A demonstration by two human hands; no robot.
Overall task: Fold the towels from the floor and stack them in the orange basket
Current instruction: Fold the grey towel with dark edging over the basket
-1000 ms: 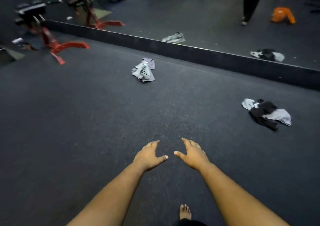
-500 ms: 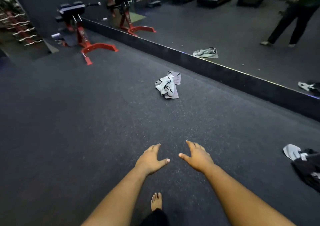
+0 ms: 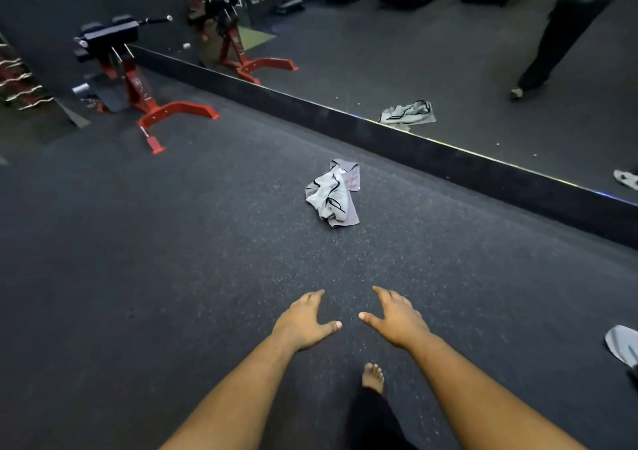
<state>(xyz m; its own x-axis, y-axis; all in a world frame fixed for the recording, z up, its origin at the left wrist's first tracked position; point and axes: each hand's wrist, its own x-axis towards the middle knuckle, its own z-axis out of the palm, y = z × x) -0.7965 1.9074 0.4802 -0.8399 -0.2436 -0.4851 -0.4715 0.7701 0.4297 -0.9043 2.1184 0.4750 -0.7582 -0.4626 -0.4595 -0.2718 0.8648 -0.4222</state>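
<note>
Crumpled grey towel with black trim on dark speckled rubber floor, straight ahead of hands, well apart, near mirror base. Long axis roughly fore-aft. Left hand and right hand both spread, empty, about equally near (basket not in view).

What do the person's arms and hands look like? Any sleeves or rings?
Both arms are bare, with no sleeves in view. The left hand and right hand wear no gloves, rings, watch or bracelet that shows. The fingers have short, plain nails.
</note>
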